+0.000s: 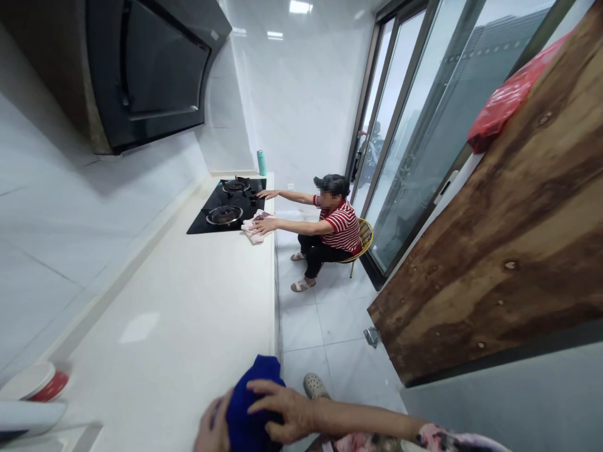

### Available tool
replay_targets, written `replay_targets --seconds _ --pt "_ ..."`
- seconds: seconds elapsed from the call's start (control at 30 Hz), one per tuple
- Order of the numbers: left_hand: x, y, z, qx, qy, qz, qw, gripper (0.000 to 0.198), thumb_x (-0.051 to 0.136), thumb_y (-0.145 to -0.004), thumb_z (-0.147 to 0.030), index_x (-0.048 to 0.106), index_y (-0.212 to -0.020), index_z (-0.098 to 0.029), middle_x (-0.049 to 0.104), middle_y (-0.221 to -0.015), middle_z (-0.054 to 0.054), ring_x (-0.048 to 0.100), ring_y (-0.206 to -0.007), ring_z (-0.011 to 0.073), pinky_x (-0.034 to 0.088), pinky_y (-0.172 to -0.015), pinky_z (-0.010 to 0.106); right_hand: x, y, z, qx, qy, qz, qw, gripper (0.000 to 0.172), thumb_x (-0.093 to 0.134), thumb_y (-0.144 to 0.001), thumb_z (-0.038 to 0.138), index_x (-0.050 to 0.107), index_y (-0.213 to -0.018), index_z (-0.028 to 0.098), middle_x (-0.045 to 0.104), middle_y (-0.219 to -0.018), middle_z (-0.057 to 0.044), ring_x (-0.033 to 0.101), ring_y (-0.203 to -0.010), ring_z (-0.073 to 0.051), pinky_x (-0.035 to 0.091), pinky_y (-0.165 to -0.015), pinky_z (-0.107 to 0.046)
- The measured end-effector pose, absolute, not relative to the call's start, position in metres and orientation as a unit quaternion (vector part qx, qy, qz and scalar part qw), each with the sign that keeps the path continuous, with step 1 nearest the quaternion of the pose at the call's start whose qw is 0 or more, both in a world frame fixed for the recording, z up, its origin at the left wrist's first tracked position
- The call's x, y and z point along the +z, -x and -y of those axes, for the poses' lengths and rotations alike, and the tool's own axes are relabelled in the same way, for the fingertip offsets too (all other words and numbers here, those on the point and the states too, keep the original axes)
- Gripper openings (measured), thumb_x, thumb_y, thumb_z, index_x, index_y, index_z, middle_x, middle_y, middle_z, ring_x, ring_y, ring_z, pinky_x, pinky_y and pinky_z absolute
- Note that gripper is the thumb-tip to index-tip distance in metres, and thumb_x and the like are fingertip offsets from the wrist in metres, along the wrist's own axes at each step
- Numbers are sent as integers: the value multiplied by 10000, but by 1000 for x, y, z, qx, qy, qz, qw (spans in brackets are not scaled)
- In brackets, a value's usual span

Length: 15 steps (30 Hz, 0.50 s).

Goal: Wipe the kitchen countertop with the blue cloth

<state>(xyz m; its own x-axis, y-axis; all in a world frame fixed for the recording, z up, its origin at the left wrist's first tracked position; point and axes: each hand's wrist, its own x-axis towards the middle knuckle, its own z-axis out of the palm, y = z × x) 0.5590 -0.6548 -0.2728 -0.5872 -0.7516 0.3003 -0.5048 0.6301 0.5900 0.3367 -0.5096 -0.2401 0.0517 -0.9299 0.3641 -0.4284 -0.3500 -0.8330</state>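
Note:
At the front edge of the counter, a bunched blue cloth [254, 408] lies between my two hands. My right hand [292, 411] reaches in from the right and grips the cloth with bent, parted fingers, thumb on the near side. On the cloth's left side is my left hand [214, 424], closed around it; it is slightly blurred and cut by the bottom edge. Beneath both hands is the white countertop [179, 301].
Farther along the counter a seated person [342, 226] presses a pink cloth [254, 229] beside the black gas stove [226, 207]. A green bottle [261, 163] stands behind it. A red-and-white container [49, 383] is at left, a wooden board [494, 251] at right, a range hood [160, 69] overhead.

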Motion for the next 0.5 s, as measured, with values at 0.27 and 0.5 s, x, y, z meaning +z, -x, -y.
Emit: replay_targets --seconds 0.27,0.5 --pt "-228 -567 737 -29 -486 838 248 668 338 -965 -491 625 -1423 -98 629 -1418 262 566 -1343 434 464 -1134 651 -228 -316 494 -638 342 -613 318 313 495 -851 234 738 -1040 176 748 -867 -43 693 -655 -137 555 -667 -260" --pt "-248 -516 722 -84 -460 861 197 581 355 -952 -379 767 -1245 -92 661 -1405 254 425 -1504 440 337 -1229 654 -213 -340 478 -560 333 -631 422 321 501 -788 210 785 -933 171 672 -644 8 647 -604 -137 504 -637 -237"
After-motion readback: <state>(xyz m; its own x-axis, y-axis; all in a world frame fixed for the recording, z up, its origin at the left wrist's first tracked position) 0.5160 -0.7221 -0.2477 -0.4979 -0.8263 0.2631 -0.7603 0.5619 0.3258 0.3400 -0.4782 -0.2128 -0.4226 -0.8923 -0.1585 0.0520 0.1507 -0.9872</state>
